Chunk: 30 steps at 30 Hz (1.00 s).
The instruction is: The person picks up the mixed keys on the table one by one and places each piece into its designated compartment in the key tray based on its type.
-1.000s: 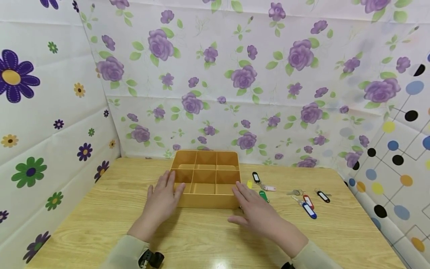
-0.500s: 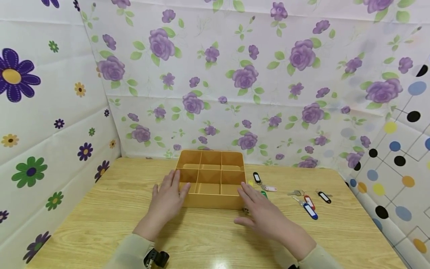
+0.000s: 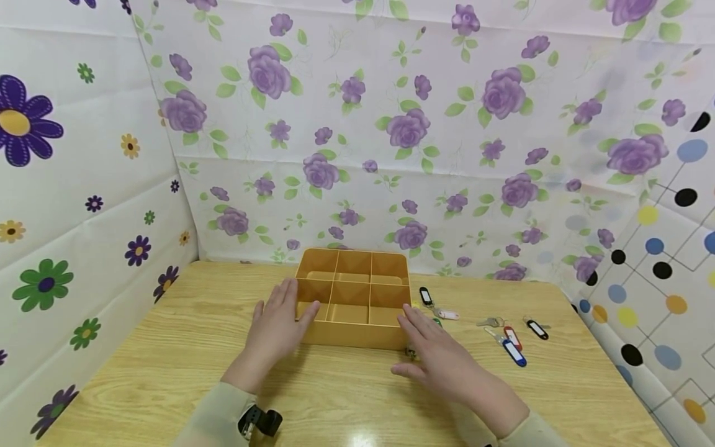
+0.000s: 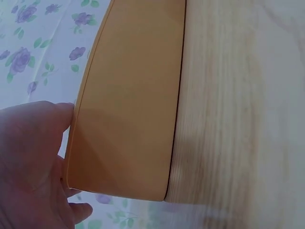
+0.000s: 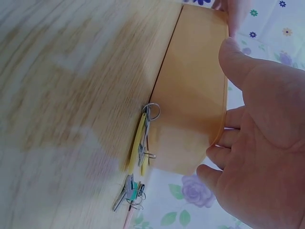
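An orange-yellow organizer box (image 3: 352, 336) with several compartments stands on the table, with no items visible inside. My left hand (image 3: 275, 324) rests at its left end, fingers extended along the side and thumb at the front rim. At the right end, the fingertips of my right hand (image 3: 444, 360) lie against the box's side, with the thumb held apart in front. In the right wrist view, a key with a yellow tag (image 5: 137, 143) lies right by the box's lower edge, and keys with a green tag (image 5: 134, 192) lie just beyond.
Right of the box lie a black key tag (image 3: 426, 296) and a pale pink tag (image 3: 447, 315). Farther right are a blue tag (image 3: 514, 352), a red tag (image 3: 512, 338) and another black tag (image 3: 537, 329) with keys. Flowered cloth (image 3: 346, 155) hangs behind the wooden table (image 3: 335, 397).
The box has slid to the right with both hands at its ends, mostly in the first half second. The keys at its right now sit closer to it and are more hidden.
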Each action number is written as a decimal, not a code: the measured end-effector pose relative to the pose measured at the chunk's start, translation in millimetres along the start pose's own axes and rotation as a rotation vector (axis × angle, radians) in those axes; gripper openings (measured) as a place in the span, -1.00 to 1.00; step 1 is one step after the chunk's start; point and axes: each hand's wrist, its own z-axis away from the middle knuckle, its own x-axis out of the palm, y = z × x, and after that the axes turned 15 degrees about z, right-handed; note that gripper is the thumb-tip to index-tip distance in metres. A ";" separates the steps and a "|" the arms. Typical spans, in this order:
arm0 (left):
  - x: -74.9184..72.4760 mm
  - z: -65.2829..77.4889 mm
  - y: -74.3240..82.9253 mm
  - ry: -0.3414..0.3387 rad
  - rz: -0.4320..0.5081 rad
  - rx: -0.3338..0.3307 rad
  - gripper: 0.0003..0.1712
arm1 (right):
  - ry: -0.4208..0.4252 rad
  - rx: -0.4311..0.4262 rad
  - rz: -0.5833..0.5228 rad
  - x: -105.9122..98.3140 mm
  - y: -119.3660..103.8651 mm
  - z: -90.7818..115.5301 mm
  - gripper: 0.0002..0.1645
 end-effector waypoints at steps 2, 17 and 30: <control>0.5 -2.5 0.1 -0.009 0.011 -0.005 0.17 | 0.002 0.004 -0.004 0.3 -0.1 0.5 0.13; -5.9 -7.2 -12.0 -0.070 0.028 -0.015 0.30 | -0.002 0.025 -0.023 2.6 -3.4 -4.0 0.15; -10.9 -4.2 -13.3 -0.073 0.016 -0.009 0.33 | 0.087 0.035 -0.072 5.6 12.8 -10.1 0.03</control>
